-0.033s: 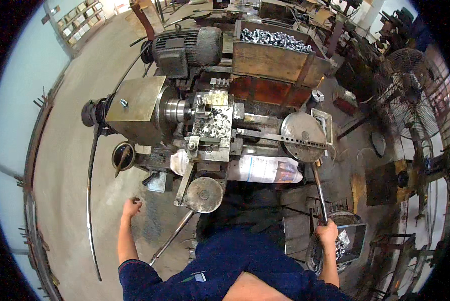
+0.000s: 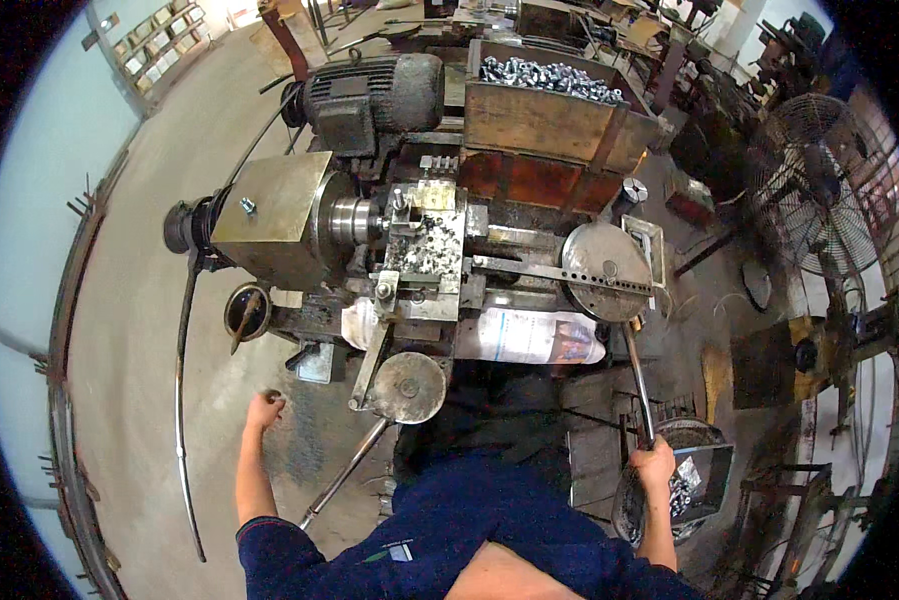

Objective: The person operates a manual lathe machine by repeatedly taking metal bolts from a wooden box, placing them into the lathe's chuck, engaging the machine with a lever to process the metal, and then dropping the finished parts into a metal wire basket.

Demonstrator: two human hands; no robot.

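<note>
Lever rod [image 2: 637, 380] runs lengthwise from the round lathe disc [image 2: 605, 271] down to the right hand [image 2: 655, 462] — clenched around its lower end; left hand [image 2: 264, 408] hangs loosely curled, holding nothing, well away.

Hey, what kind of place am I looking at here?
Most likely a metalworking shop. A person stands at a lathe driven by an electric motor, right hand on its long lever, with a wooden crate of small metal parts behind.
</note>
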